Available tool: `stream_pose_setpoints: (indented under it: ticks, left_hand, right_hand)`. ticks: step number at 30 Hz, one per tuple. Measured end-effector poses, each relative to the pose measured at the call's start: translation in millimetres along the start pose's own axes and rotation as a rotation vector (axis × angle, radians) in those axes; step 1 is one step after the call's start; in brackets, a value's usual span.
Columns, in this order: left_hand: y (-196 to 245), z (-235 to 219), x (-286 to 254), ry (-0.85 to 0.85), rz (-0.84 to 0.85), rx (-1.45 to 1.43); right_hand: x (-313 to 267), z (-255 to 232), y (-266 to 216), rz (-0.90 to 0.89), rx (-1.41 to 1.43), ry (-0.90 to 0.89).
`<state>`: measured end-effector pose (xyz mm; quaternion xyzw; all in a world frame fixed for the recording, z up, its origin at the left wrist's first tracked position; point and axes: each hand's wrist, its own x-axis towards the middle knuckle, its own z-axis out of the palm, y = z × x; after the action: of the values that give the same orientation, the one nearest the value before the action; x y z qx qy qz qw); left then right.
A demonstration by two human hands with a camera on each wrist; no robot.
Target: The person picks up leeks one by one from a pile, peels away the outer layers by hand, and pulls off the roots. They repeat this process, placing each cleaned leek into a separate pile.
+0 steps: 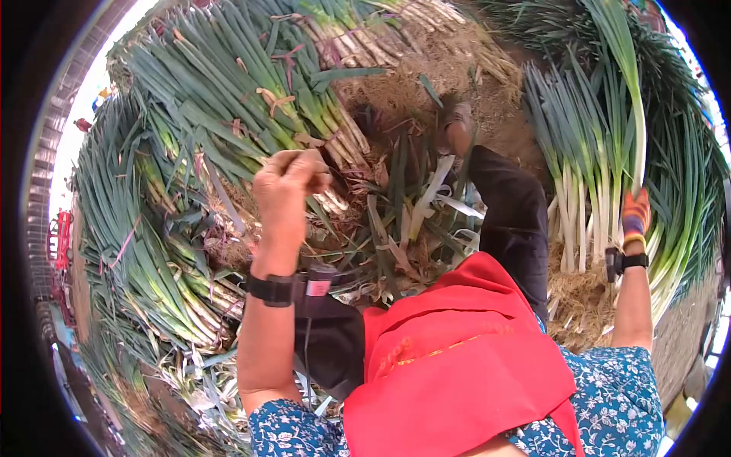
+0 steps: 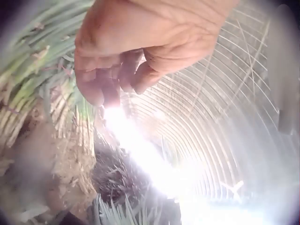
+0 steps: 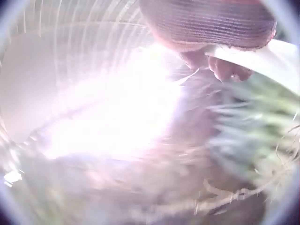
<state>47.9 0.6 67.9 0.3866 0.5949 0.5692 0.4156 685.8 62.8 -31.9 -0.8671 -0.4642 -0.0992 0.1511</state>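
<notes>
In the head view my right hand, in a striped fingerless glove, grips one long green onion low on its white stem, with the leaves stretching up and away. In the right wrist view the white stem emerges beside the bare fingertips. Below and left of that hand lies a row of cleaned green onions, white stems and roots toward me. My left hand is raised over the uncleaned green onions, its fingers loosely curled with nothing visible between them; the left wrist view agrees.
Stripped leaves litter the ground between the legs. More green onions are heaped at left, and another pile lies at far right. A shoe stands on the soil ahead. A red apron covers the lap.
</notes>
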Motion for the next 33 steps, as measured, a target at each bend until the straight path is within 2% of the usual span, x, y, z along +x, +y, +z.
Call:
stream_pose_setpoints:
  ticks: [1,2,4,5,6,7,9,10,11,12,13,14,16,17,18,20,21,24,26,27,28,31,33]
  left_hand:
    - [-6,-16,6,0.046,-0.030,-0.109]
    - [-15,-32,12,0.098,-0.056,-0.217]
    - [-31,-51,20,0.139,-0.092,-0.277]
    - [-36,-52,20,0.224,-0.165,-0.347]
    - [-41,-53,19,0.313,-0.237,-0.417]
    - [-45,-57,18,0.294,-0.212,-0.469]
    - [-41,-65,13,0.349,-0.190,-0.481]
    - [-36,-69,10,0.377,-0.173,-0.493]
    - [-30,-75,6,0.407,-0.166,-0.499]
    - [-31,-85,3,0.426,-0.167,-0.497]
    - [-33,-95,-2,0.414,-0.166,-0.488]
    - [-35,-104,-4,0.403,-0.162,-0.478]
    - [-35,-106,-8,0.433,-0.206,-0.411]
    - [-32,-103,-9,0.457,-0.261,-0.413]
    - [-32,-100,-8,0.446,-0.289,-0.412]
    - [-34,-98,-9,0.379,-0.305,-0.409]
    - [-35,-97,-7,0.364,-0.331,-0.410]
    - [-38,-90,1,0.293,-0.378,-0.446]
    - [-36,-83,3,0.263,-0.383,-0.472]
    - [-36,-80,2,0.248,-0.383,-0.470]
    - [-35,-77,2,0.247,-0.374,-0.468]
    - [-37,-69,-7,0.248,-0.362,-0.446]
    - [-42,-67,-12,0.268,-0.386,-0.390]
  right_hand:
    - [-2,15,27,-0.047,-0.291,0.042]
    - [-12,14,19,0.034,-0.424,0.020]
    - [-15,69,6,-0.357,-0.048,0.112]
    - [-38,80,-54,-0.622,-0.127,0.159]
    - [-75,69,-131,-0.653,0.284,-0.119]
    - [-101,72,-187,-0.666,0.291,-0.132]
    - [-182,66,-315,-1.079,0.474,-0.629]
    - [-221,85,-356,-1.307,0.645,-0.423]
    - [-252,106,-394,-1.249,0.527,-0.785]
    - [-280,135,-424,-1.291,0.569,-0.793]
    - [-297,149,-459,-1.284,0.498,-0.987]
    - [-315,170,-487,-1.304,0.503,-0.998]
    - [-353,214,-530,-1.103,0.542,-0.991]
    - [-364,225,-550,-0.996,0.474,-1.091]
    - [-371,226,-567,-1.002,0.487,-1.099]
    - [-380,227,-592,-0.792,0.212,-1.210]
    - [-384,225,-599,-0.720,0.183,-1.174]
    - [-386,227,-604,-0.723,0.181,-1.174]
    - [-380,227,-603,-1.015,0.098,-1.167]
    - [-387,232,-603,-0.961,0.108,-1.202]
    - [-391,239,-597,-0.877,0.256,-1.210]
    - [-385,235,-590,-0.929,0.256,-1.221]
    - [-372,216,-590,-0.817,0.328,-1.301]
